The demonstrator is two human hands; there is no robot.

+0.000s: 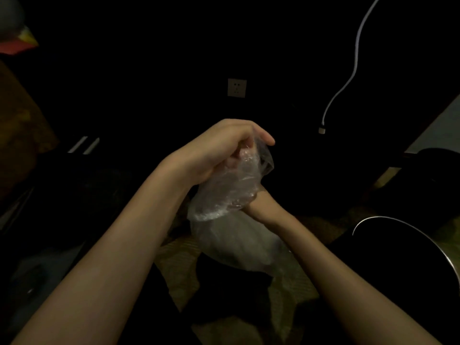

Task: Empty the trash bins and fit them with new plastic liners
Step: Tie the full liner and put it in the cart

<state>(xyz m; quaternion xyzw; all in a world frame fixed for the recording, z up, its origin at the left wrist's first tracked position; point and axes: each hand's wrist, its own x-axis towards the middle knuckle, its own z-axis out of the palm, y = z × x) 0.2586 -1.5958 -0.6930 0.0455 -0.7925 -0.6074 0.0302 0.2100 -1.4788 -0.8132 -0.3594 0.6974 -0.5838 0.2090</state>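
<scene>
The room is very dark. A clear plastic bag (231, 220) hangs in the middle of the view, its lower part bulging and pale. My left hand (219, 150) grips the gathered top of the bag from above. My right hand (245, 180) is mostly wrapped inside the bag's upper folds, with only the wrist showing below. A dark round trash bin (388, 221) with a shiny rim stands at the lower right, its inside black; I cannot tell whether it holds a liner.
A white wall socket (236, 87) sits straight ahead. A white cable (348, 78) dangles at the upper right, ending in a plug. Another dark round object (438, 158) stands at the far right. Patterned yellowish carpet (179, 257) lies under the bag.
</scene>
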